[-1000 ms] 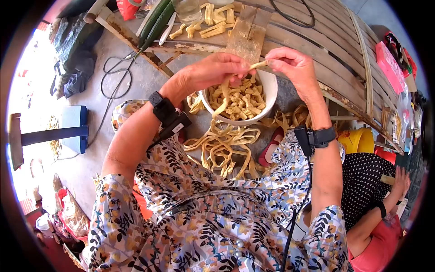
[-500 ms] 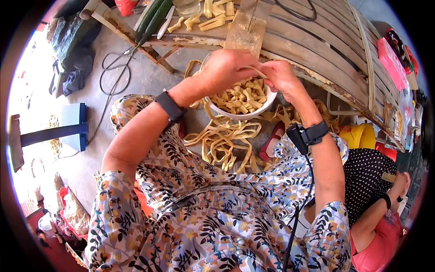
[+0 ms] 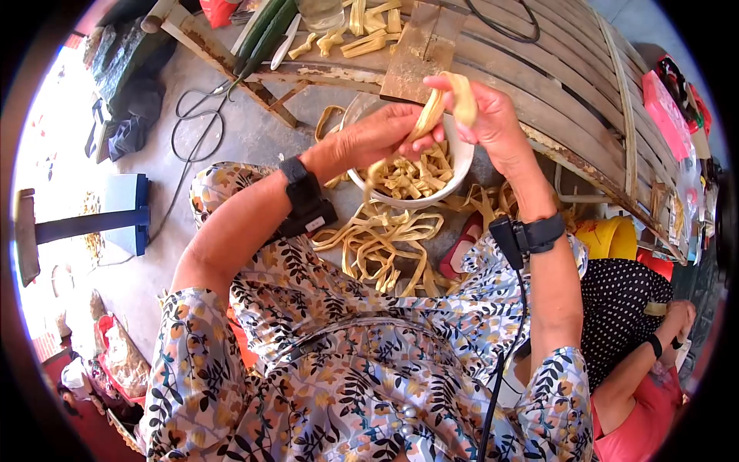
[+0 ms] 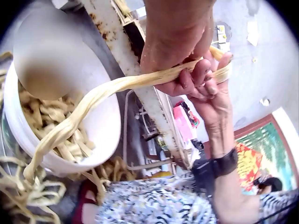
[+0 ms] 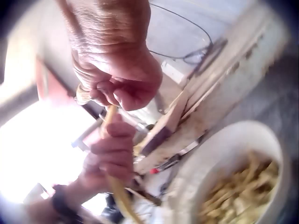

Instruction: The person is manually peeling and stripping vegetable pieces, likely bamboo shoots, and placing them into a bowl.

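Over the white bucket (image 3: 463, 163), both hands hold one long, pale yellow, flat pliable strip (image 4: 112, 86). My left hand (image 3: 377, 132) grips it between thumb and fingers, and its loose length hangs down past the bucket's rim in the left wrist view. My right hand (image 3: 494, 119) pinches the other part, with a loop of the strip curving over its fingers. In the right wrist view, the strip runs straight between the two hands. Short knotted pieces (image 3: 412, 181) of the same material fill the bucket. Long strips (image 3: 377, 239) lie tangled on the floor before it.
A slatted wooden bench (image 3: 523, 73) stands just beyond the bucket, with a board (image 3: 419, 58) at its edge. Cucumbers (image 3: 263, 38), a white-handled tool (image 3: 285, 42) and more knotted pieces (image 3: 366, 45) lie on it. Another person (image 3: 639, 408) sits at right, near a yellow bucket (image 3: 608, 236).
The hands came together over the bucket half a second ago and have since parted slightly. The strip now loops up over the right hand's fingers.
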Demonstrator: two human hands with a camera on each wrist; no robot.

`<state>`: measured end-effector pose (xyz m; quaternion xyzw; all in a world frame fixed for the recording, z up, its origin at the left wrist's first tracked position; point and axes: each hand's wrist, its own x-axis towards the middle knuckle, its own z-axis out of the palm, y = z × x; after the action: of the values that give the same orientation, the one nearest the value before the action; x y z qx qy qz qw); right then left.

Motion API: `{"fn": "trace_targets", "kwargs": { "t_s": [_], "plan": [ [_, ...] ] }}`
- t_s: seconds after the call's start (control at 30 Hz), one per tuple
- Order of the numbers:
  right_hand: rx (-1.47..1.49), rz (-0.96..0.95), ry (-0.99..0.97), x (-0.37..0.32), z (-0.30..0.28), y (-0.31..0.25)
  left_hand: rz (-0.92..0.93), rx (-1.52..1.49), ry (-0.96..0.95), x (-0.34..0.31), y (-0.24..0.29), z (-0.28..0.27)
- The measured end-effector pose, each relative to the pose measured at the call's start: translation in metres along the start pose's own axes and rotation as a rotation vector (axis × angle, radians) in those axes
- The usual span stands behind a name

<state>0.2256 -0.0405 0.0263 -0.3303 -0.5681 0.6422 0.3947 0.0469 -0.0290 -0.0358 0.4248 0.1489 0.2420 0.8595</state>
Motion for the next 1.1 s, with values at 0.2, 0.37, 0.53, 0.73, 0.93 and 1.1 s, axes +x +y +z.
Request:
{"fn": "trace_targets", "kwargs": {
  "t_s": [0.2, 0.37, 0.53, 0.73, 0.93, 1.1],
  "plan": [
    [-0.312, 0.025, -0.020, -0.005, 0.001, 0.004, -0.112, -0.241, -0.122, 0.003, -0.002, 0.016],
    [-0.667, -0.359, 0.204, 0.001, -0.001, 0.013, -0.032, -0.238, 0.291, 0.005, 0.004, 0.027],
    [-0.809, -0.277, 0.441, 0.000, 0.004, 0.016, 0.259, 0.540, 0.699, 0.003, 0.023, 0.039],
    [-0.422, 0.092, 0.214, 0.005, 0.001, 0.013, 0.274, 0.740, 0.652, -0.003, 0.025, 0.037],
    [-0.629, -0.089, 0.254, 0.005, -0.006, 0.041, 0.210, 0.975, 0.656, 0.004, 0.012, 0.038],
    [-0.559, -0.356, 0.383, 0.003, 0.003, 0.034, 0.238, 0.612, 0.777, 0.013, 0.004, 0.030]
  ]
}}
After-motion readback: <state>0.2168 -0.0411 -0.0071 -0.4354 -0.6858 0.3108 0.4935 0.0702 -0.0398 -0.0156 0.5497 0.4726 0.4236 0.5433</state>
